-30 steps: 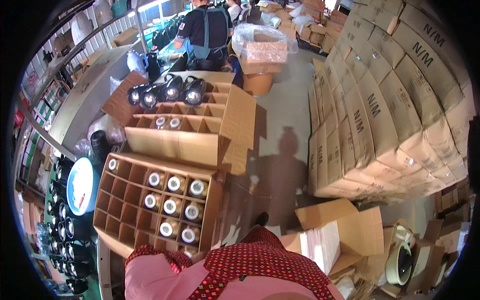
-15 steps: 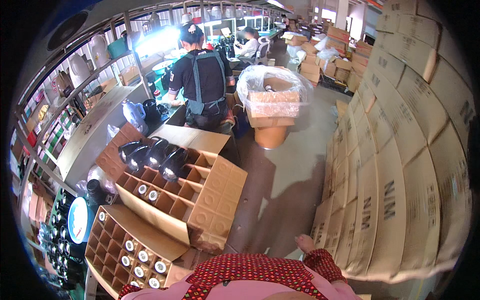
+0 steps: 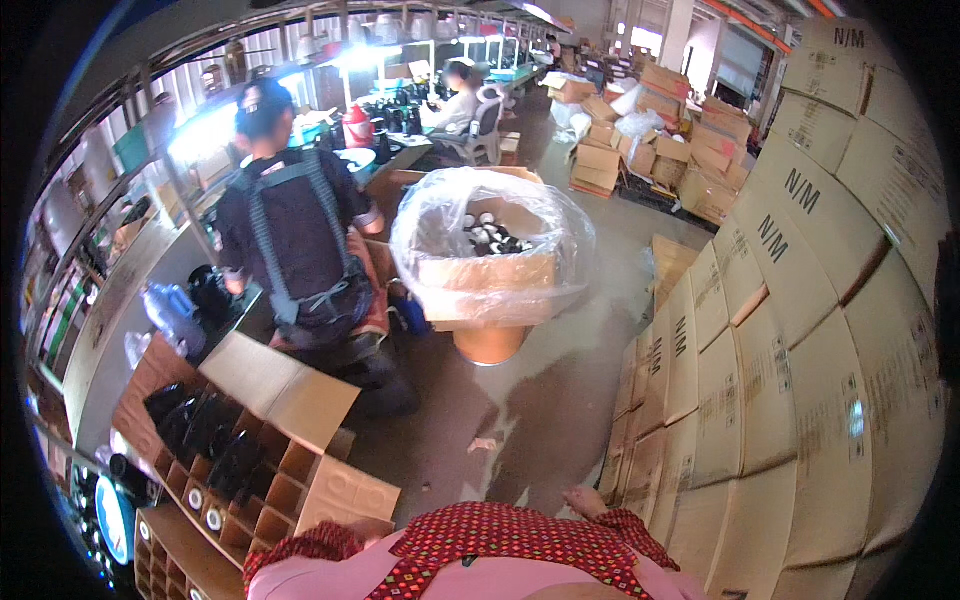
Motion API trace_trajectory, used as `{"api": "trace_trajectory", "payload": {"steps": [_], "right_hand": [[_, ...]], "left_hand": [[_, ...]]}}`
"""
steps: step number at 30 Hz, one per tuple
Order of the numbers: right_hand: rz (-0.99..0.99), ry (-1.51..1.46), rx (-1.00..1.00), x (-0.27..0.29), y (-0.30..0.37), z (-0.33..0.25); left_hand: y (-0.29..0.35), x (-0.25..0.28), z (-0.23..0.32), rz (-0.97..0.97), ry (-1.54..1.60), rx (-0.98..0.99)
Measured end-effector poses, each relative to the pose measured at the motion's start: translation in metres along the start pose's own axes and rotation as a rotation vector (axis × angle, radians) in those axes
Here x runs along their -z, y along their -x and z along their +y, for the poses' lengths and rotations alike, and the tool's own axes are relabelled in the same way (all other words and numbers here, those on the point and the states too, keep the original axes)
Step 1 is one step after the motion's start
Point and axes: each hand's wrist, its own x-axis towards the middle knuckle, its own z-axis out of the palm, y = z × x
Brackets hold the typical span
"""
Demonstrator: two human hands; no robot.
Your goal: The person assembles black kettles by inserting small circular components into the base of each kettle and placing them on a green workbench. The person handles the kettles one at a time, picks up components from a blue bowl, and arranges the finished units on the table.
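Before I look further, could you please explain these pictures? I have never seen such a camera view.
No machine here: a person has bare hands, and a head-worn wide camera looks down, bending straight edges. The right hand is low in front, near the stacked cartons; nothing shows in it. The left hand is out of view; its sleeve is by the divided box, with dark vessels on it. Ahead, a plastic-lined box of small parts sits above an orange bin, a co-worker to its left.
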Motion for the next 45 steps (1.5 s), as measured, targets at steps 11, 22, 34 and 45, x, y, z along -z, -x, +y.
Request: {"api": "trace_trajectory", "payload": {"steps": [11,22,34,45], "right_hand": [[0.237,-0.283,-0.345,0.196,-0.093,0.059],[0.112,-0.396,0.052,0.57,-0.518,-0.022],[0.279,-0.203,0.025,0.903,-0.914,0.04],[0.047,-0.147,-0.382,1.012,-1.09,0.049]], "left_hand": [[-0.43,0.311,0.349,0.118,0.486,-0.566],[-0.724,0.273,0.295,0.034,1.144,-0.19],[-0.98,0.477,0.388,0.003,0.682,0.165],[-1.232,0.793,0.537,0.379,0.947,-0.045]]}}
